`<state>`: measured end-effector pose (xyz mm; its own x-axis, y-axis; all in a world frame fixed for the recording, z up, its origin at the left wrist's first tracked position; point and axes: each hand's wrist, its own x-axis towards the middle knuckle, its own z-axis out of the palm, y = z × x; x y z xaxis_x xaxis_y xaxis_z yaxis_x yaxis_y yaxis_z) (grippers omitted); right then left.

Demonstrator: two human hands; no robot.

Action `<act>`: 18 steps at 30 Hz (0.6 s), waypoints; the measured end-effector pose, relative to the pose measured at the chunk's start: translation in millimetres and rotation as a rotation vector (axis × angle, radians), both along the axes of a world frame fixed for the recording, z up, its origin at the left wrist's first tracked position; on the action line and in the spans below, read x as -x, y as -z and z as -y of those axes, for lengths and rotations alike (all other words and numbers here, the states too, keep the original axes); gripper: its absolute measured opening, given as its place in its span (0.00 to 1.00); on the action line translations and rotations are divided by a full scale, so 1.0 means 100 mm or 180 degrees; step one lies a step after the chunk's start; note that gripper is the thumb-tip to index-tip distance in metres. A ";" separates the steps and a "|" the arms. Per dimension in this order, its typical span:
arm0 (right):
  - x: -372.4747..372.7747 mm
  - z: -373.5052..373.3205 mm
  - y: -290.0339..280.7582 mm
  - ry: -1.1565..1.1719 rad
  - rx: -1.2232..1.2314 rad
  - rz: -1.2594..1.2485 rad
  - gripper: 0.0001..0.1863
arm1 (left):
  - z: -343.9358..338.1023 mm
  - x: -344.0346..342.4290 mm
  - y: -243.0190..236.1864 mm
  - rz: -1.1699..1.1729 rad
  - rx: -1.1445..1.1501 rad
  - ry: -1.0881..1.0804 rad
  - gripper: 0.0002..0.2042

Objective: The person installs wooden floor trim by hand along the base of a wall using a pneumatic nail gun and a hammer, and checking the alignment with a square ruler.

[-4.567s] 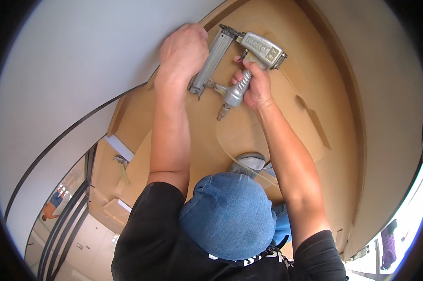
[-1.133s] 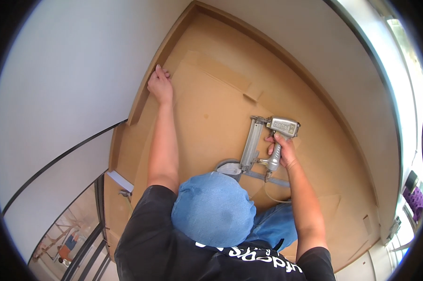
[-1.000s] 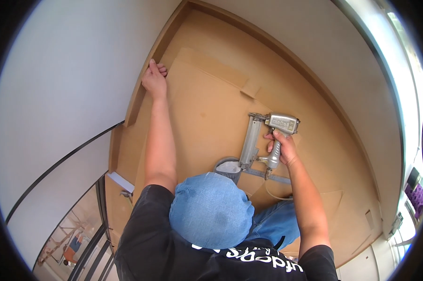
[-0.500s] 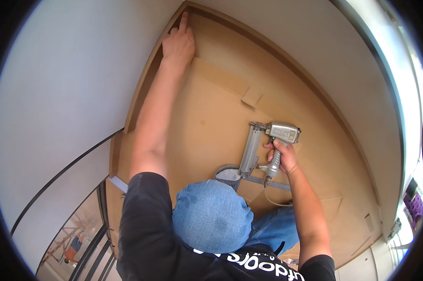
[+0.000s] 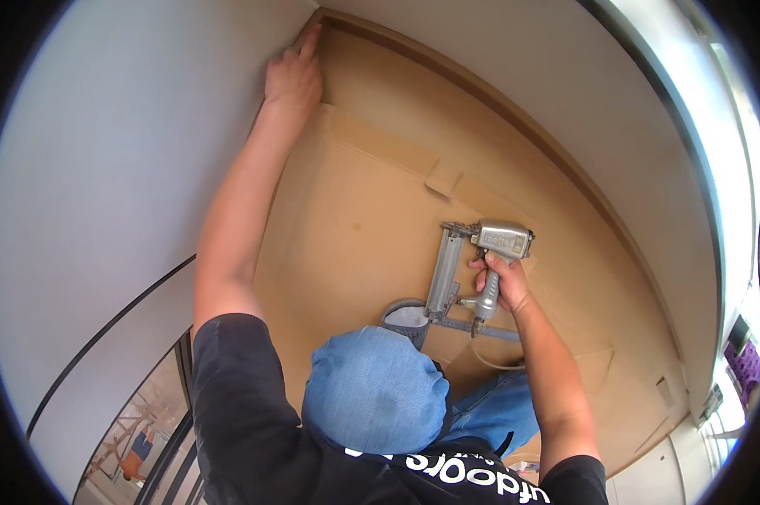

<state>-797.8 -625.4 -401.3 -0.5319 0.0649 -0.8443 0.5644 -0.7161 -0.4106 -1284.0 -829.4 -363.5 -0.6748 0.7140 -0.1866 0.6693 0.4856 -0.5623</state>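
Brown board (image 5: 346, 269) spans the centre; black shirt (image 5: 253, 421), lower edge, bears partly legible white lettering; nail gun (image 5: 503, 239), right of centre, also lettered, nose left, magazine (image 5: 445, 273) near-vertical along its long axis. Left hand (image 5: 294, 82), upper left, fingers apart, index extended; right hand (image 5: 506, 284) clamped on gun's handle.

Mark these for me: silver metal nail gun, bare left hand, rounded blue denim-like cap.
Silver metal nail gun (image 5: 488, 295): head view, on the handle.
Bare left hand (image 5: 295, 82): head view, on the back of the hand.
Rounded blue denim-like cap (image 5: 376, 391): head view, on the crown.
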 end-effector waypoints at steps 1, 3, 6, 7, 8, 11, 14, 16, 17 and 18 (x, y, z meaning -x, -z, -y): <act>0.00 -0.01 0.01 0.0012 -0.0006 0.0014 0.16 | -0.05 0.00 -0.01 -0.0017 -0.0004 -0.0006 0.11; 0.02 -0.01 0.02 0.0028 -0.0014 -0.0007 0.16 | -0.15 -0.04 -0.04 -0.0056 0.0479 -0.0258 0.11; -0.02 0.00 0.01 0.0080 -0.0001 -0.0023 0.16 | -0.09 -0.30 -0.11 -0.0072 0.0922 -0.0282 0.12; -0.02 0.00 0.02 0.0072 0.0006 -0.0038 0.17 | 0.00 -0.40 -0.13 0.0105 0.0868 -0.0319 0.15; -0.03 0.01 0.03 0.0065 0.0012 -0.0051 0.17 | 0.13 -0.52 -0.12 0.0283 0.0814 -0.0355 0.17; -0.03 0.03 0.04 0.0024 0.0009 -0.0077 0.17 | 0.55 -0.86 -0.07 0.0324 0.0090 -0.0474 0.20; -0.02 0.02 -0.01 0.0016 -0.0026 -0.0034 0.16 | 0.62 -1.11 -0.09 0.0771 -0.0072 -0.0748 0.21; -0.03 0.01 0.00 0.0029 -0.0042 -0.0034 0.16 | 0.57 -1.15 -0.07 0.0475 -0.0886 -0.0146 0.23; -0.05 -0.02 0.00 0.0040 -0.0061 -0.0012 0.16 | 0.48 -1.15 -0.03 0.0468 -0.0902 -0.0127 0.23; -0.06 -0.04 0.00 0.0058 -0.0088 -0.0010 0.16 | 0.25 -1.14 -0.01 0.0612 -0.1204 -0.0089 0.23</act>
